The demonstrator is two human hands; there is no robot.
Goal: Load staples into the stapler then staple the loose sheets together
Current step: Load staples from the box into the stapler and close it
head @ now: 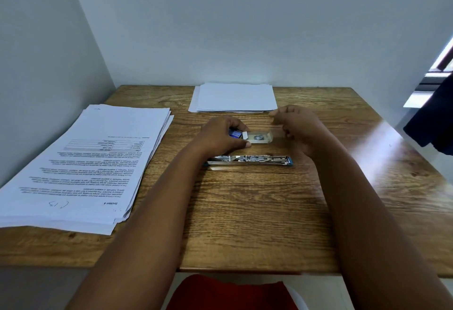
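Note:
A metal stapler with blue ends lies flat on the wooden table, swung fully open with its channel facing up. Just beyond it sits a small staple box, its white inner tray slid out to the right with staples showing inside. My left hand is closed on the blue sleeve end of that box. My right hand hovers just right of the tray, fingers curled with thumb and forefinger pinched together; whether a staple strip is between them I cannot make out.
A thick stack of printed sheets lies at the left edge. A second stack of blank white sheets rests at the back against the wall. Dark fabric hangs at the right, beyond the table edge.

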